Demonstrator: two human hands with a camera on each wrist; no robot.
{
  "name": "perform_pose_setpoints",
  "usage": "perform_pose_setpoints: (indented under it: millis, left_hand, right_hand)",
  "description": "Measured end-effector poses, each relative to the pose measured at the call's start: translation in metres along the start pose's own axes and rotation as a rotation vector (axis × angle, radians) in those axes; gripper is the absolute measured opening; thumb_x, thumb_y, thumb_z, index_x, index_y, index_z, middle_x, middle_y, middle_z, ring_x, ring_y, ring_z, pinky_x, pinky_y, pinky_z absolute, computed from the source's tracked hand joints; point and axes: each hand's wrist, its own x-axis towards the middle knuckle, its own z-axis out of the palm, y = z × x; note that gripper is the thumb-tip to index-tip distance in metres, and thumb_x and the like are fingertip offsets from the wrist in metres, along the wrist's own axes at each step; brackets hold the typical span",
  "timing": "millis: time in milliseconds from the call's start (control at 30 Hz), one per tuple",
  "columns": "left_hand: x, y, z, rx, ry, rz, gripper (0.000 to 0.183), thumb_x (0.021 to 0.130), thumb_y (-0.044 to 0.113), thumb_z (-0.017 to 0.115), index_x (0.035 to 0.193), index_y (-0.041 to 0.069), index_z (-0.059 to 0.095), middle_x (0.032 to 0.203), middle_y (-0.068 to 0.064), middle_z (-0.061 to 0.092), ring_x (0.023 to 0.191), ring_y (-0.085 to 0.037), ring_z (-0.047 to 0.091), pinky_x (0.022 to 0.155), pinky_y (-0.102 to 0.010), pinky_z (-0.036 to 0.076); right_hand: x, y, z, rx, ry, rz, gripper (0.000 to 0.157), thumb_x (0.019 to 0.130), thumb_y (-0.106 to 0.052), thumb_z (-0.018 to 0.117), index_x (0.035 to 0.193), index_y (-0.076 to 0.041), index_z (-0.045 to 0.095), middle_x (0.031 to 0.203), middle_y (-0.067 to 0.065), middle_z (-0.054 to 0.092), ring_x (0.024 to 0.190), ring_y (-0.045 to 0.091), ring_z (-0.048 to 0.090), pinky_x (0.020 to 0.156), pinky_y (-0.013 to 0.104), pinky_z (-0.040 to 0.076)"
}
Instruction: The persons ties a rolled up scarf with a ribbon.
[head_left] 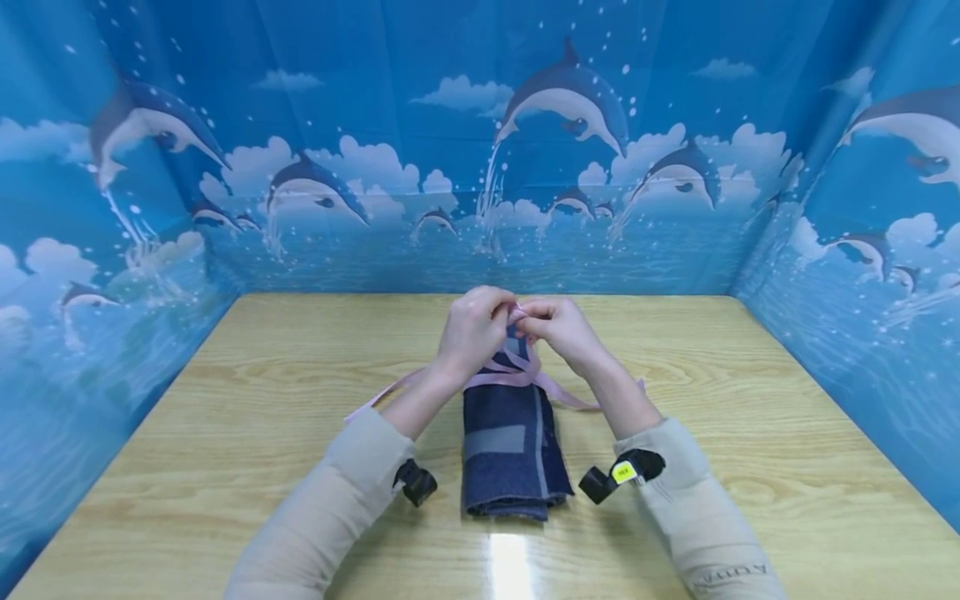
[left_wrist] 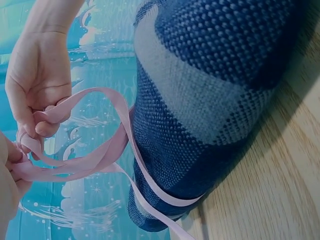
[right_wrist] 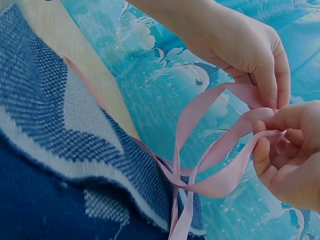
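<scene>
A dark blue cloth with pale grey patches (head_left: 501, 479) lies rolled up lengthwise in front of me, its woven texture plain in the left wrist view. Around its far half runs a pink ribbon (head_left: 498, 379), whose loops rise off the roll toward my hands. Both hands meet above the far end. My left hand (head_left: 474, 329) pinches the ribbon between thumb and fingers. Close beside it, my right hand (head_left: 564, 332) also pinches the ribbon. In the right wrist view, ribbon loops (right_wrist: 220, 182) stretch from the roll to the fingertips of both hands.
The roll lies on a wood-grain table (head_left: 285, 358). One ribbon tail (head_left: 386, 392) trails to the left and another (head_left: 570, 400) to the right. A blue dolphin-print curtain (head_left: 360, 242) stands behind the table and along both sides.
</scene>
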Motion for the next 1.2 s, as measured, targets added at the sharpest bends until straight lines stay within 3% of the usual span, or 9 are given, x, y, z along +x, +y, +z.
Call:
perform_pose_setpoints:
  millis: [267, 533, 667, 1000, 1200]
  left_hand:
    - [0.0015, 0.0007, 0.0002, -0.011, 0.01, 0.004, 0.014, 0.087, -0.002, 0.058, 0.087, 0.001, 0.071, 0.083, -0.009, 0.069, 0.079, -0.02, 0.064, 0.07, -0.028, 0.052]
    - [0.0025, -0.0019, -0.0001, -0.002, 0.015, -0.003, 0.014, 0.086, -0.004, 0.058, 0.087, 0.0, 0.071, 0.084, -0.01, 0.069, 0.08, -0.021, 0.064, 0.072, -0.029, 0.053]
    - [0.0023, -0.0025, -0.0004, -0.002, 0.009, -0.007, 0.014, 0.086, -0.004, 0.058, 0.087, 0.001, 0.071, 0.084, -0.01, 0.069, 0.08, -0.02, 0.064, 0.071, -0.028, 0.053]
    - [0.0022, -0.0033, 0.0, -0.02, 0.012, 0.033, 0.016, 0.086, -0.006, 0.057, 0.087, 0.0, 0.071, 0.084, -0.01, 0.069, 0.08, -0.021, 0.064, 0.07, -0.029, 0.052]
    - [0.0024, -0.0032, -0.0005, -0.03, 0.012, 0.058, 0.014, 0.085, -0.006, 0.058, 0.088, -0.001, 0.071, 0.086, -0.012, 0.069, 0.081, -0.022, 0.065, 0.072, -0.029, 0.053]
  right_hand:
    - [-0.0019, 0.0024, -0.0026, 0.11, -0.045, -0.015, 0.016, 0.092, -0.002, 0.053, 0.098, 0.006, 0.065, 0.073, -0.002, 0.067, 0.072, 0.013, 0.062, 0.061, 0.024, 0.05]
    - [-0.0021, 0.0039, -0.0033, 0.117, -0.108, -0.003, 0.028, 0.095, -0.003, 0.049, 0.117, 0.011, 0.057, 0.08, 0.002, 0.069, 0.075, 0.014, 0.066, 0.07, 0.034, 0.055]
    - [-0.002, 0.0045, -0.0033, 0.097, -0.123, 0.008, 0.031, 0.096, -0.002, 0.044, 0.123, 0.009, 0.054, 0.083, 0.006, 0.069, 0.073, 0.013, 0.065, 0.068, 0.031, 0.054]
    - [-0.0021, 0.0078, -0.0022, 0.134, -0.116, 0.011, 0.028, 0.096, -0.001, 0.043, 0.116, 0.014, 0.055, 0.077, 0.001, 0.065, 0.068, 0.008, 0.062, 0.061, 0.02, 0.05]
    - [-0.0009, 0.0071, -0.0013, 0.119, -0.107, 0.046, 0.024, 0.092, 0.0, 0.047, 0.11, 0.012, 0.057, 0.07, 0.0, 0.064, 0.063, 0.009, 0.061, 0.058, 0.022, 0.051]
